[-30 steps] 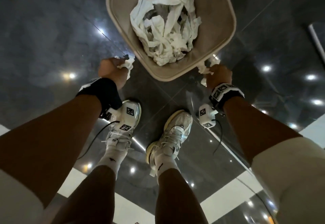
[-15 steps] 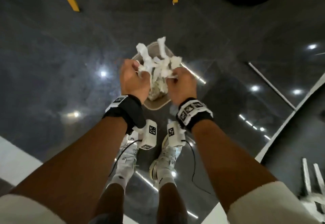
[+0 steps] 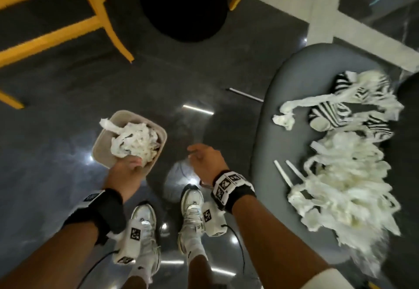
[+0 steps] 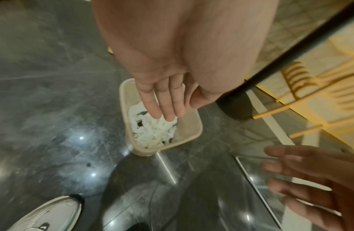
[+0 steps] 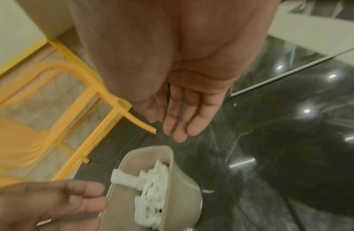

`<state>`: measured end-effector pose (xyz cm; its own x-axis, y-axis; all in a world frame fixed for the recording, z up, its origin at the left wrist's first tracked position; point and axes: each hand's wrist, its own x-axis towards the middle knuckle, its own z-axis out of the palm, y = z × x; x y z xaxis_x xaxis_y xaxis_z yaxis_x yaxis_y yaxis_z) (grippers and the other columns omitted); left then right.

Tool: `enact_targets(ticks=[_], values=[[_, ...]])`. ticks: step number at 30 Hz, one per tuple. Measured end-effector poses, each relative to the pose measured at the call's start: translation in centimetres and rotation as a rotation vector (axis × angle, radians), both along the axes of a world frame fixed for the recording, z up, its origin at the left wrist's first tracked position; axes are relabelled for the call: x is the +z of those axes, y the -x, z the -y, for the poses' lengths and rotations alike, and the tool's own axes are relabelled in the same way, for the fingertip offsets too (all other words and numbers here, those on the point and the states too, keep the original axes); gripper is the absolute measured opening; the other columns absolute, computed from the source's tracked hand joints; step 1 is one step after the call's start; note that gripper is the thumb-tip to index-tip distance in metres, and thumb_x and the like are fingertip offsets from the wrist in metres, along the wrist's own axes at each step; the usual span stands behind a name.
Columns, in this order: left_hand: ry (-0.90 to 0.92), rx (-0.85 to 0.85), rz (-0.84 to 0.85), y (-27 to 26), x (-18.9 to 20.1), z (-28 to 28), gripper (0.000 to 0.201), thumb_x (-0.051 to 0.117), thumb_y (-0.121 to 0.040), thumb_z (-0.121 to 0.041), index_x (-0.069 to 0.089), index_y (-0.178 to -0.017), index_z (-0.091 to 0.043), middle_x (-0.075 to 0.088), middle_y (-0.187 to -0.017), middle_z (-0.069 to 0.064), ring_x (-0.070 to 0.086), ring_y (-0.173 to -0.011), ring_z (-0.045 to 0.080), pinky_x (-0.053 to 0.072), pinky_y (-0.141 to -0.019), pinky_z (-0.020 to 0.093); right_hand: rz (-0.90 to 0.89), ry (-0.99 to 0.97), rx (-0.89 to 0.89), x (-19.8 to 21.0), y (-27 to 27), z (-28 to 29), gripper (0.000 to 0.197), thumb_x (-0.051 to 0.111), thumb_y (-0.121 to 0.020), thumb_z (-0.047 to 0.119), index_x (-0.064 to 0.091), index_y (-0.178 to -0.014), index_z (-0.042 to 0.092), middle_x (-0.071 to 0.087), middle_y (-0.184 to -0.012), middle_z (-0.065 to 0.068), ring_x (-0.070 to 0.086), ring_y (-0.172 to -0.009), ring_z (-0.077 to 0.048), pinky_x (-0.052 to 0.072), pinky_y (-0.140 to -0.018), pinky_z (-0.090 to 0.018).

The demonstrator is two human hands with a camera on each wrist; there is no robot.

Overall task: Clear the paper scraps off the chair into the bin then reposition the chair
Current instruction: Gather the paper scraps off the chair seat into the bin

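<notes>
Both hands are empty with fingers straight: the left hand [image 3: 128, 170] hovers above the bin [image 3: 103, 150], the right hand [image 3: 207, 160] beside it. Many paper scraps [image 3: 340, 184] remain heaped on the grey chair [image 3: 292, 80] further right; gathering them in big two-handed bunches, carried low over the bin, seems best.

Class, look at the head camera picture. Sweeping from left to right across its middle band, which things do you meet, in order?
Bin of paper scraps → left hand → right hand → grey chair → loose paper scraps heaped on its seat.
</notes>
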<state>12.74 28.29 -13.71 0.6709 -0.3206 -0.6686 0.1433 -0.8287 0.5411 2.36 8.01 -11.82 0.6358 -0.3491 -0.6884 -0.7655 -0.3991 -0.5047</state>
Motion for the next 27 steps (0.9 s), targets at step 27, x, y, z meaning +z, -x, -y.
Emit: enact_targets(ticks=[27], values=[[0.137,-1.118,0.642,14.9,10.2,56.3,0.088,0.071,-0.075,-0.034,0.024,-0.150,-0.032,0.018,-0.158,0.003,0.022,-0.144,0.034,0.030,-0.110,0.058,0.023,0.571,-0.464,11.0,24.2,41.1,0.033,0.059,-0.086,0.024,0.064,-0.118,0.018,0.057,-0.126,-0.014,0.055,-0.116,-0.034,0.049,-0.099,-0.041]])
